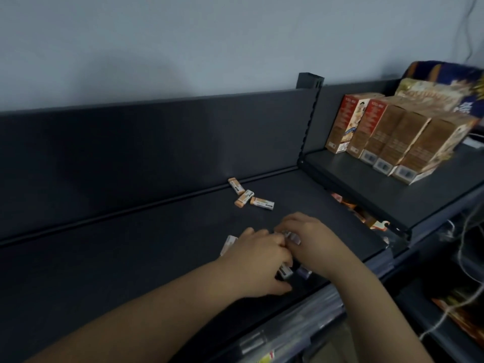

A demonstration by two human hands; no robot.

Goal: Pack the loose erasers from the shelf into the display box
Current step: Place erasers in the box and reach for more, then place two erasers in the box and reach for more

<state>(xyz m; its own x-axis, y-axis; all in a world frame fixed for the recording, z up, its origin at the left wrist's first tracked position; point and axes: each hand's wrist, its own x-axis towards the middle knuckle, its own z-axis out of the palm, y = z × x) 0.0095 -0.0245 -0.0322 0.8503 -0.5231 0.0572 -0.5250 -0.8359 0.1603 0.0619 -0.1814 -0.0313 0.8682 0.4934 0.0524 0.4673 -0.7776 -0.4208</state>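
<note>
Gathering the pale erasers (286, 271) near the front edge of the shelf (131, 258), presumably to lift several at once, the right hand (310, 241) curls its fingers round one, while the left hand (258, 260) covers others (whether it grips any, I cannot tell). Three orange erasers (245, 198) lie well apart by the back panel (157, 142); the display box is nowhere discernible.

Up and to the right of the grip, a row of tall brown and red cartons (392, 137) stands on a raised neighbouring shelf (366, 187). A patterned bag (442, 82) sits behind them. Thin cables (460, 247) hang far right. A pale grey wall (183, 43) rises beyond.
</note>
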